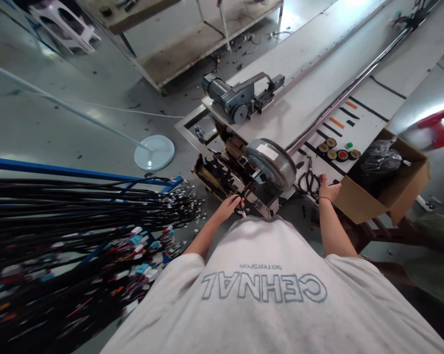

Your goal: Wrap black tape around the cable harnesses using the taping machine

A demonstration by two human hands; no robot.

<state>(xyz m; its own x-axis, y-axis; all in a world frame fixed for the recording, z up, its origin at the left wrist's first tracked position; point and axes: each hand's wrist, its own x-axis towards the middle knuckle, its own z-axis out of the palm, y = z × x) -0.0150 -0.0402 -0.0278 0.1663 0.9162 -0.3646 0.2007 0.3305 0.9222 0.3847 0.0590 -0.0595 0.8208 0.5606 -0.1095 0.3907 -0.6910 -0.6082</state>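
Note:
My left hand (pixel 230 207) is closed on a thin black cable (pixel 243 193) at the near end of the machine; a small white piece shows just below its fingers. My right hand (pixel 328 190) rests at the near edge of the long table, its thumb and fingers apart. A dark patch shows between them, and whether it is an object is unclear. Just left of that hand lie black-handled scissors (pixel 309 181). Between my hands stands a wide tape reel (pixel 271 164) with a white label.
A grey motor unit (pixel 225 98) sits on the long table (pixel 299 93). Several tape rolls (pixel 342 155) lie near an open cardboard box (pixel 369 199). Bundles of black cables (pixel 78 201) hang at left beside a round white stand base (pixel 154 152). Another person's arm shows at right.

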